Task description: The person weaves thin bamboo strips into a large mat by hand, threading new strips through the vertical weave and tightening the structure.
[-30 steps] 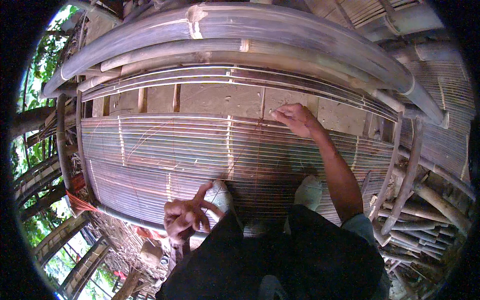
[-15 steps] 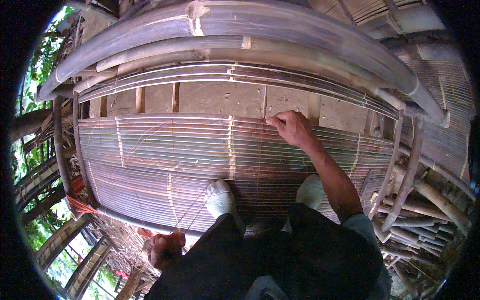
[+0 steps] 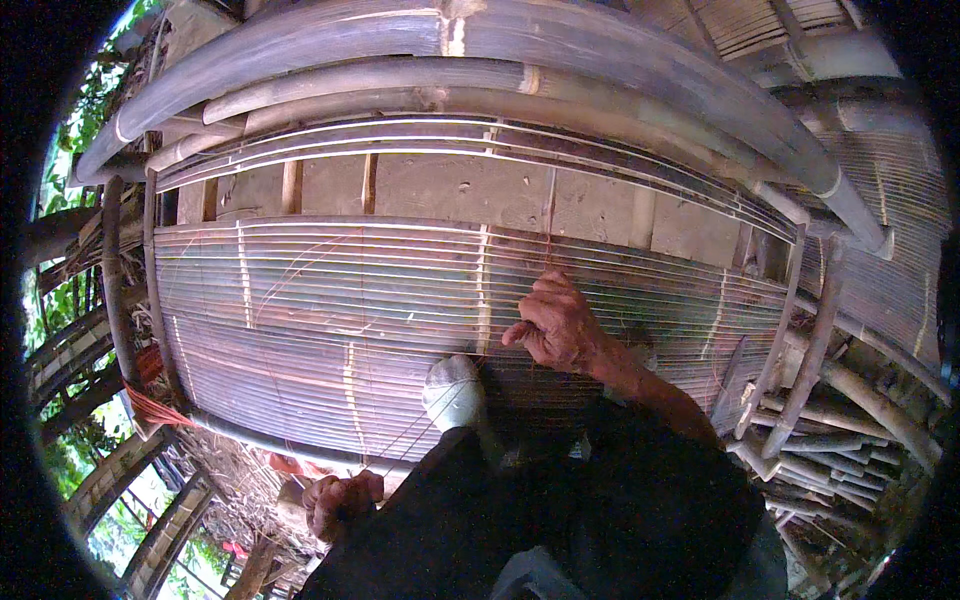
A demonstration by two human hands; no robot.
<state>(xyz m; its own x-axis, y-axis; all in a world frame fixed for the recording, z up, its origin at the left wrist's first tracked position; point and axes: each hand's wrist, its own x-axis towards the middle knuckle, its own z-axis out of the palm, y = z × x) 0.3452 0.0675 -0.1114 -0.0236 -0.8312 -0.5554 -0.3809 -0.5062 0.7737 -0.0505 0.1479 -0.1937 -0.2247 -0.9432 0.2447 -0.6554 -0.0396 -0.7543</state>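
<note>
A panel of narrow bamboo slats (image 3: 300, 285) lies beneath me, with thin reddish cords running across its slats. Over its middle, my right hand (image 3: 555, 325) is closed in a fist-like grip. A reddish cord (image 3: 548, 258) runs from the panel's far edge down to the top of that hand. Beyond the panel's near edge, to the left, my left hand (image 3: 342, 503) is closed around a thin dark cord (image 3: 408, 432). This cord stretches up and rightward across my pale-covered left foot (image 3: 453, 392), which stands on the slats. My right foot is mostly hidden by my right arm.
Thick bamboo poles (image 3: 620, 50) span the far side, with loose slats (image 3: 330, 150) beneath them. Orange-red strands (image 3: 155, 405) hang at the left corner. Stacked bamboo pieces (image 3: 835, 465) lie at the right. Another slatted panel (image 3: 880, 200) stands far right.
My right hand has come from the panel's far edge toward me, over the middle slats. My left hand has shifted slightly to the right, still on the cord.
</note>
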